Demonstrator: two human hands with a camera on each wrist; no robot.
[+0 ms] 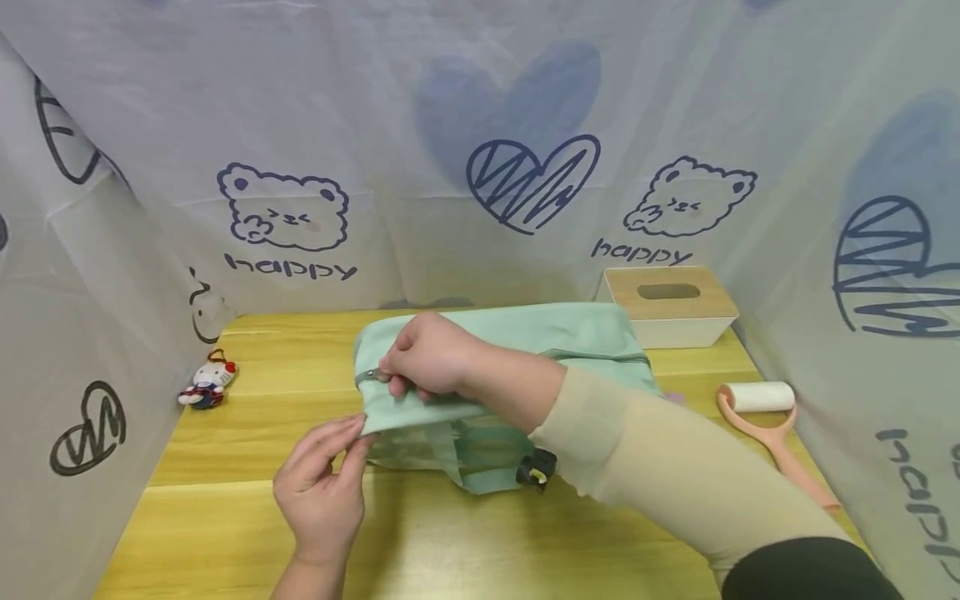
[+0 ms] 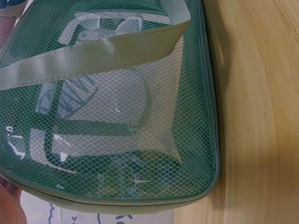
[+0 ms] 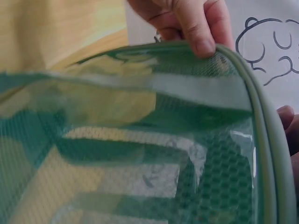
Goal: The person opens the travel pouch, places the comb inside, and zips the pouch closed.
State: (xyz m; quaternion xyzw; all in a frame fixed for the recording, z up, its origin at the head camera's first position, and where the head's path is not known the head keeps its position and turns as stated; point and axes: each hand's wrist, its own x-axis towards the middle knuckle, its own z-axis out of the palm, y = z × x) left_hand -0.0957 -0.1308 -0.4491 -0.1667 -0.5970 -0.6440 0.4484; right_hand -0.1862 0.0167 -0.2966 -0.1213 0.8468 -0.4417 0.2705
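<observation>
A mint-green bag (image 1: 517,325) with clear, mesh-backed sides stands on the table. My right hand (image 1: 435,354) reaches across its top and pinches the zipper pull at the left end, where a stretch of zipper (image 1: 367,376) shows. Below it, my left hand (image 1: 322,487) holds the bag's near left corner between thumb and fingers. In the right wrist view the left hand (image 3: 196,23) grips the piped edge. A flat handle strap (image 2: 107,52) crosses the mesh side in the left wrist view. Fingers hide the pull itself.
At the table's left edge lies a small doll keychain (image 1: 208,381). Behind the bag on the right stands a white tissue box (image 1: 671,329) with a wooden lid. A lint roller (image 1: 772,425) lies at the right edge. Printed cloth (image 1: 405,208) walls the table in.
</observation>
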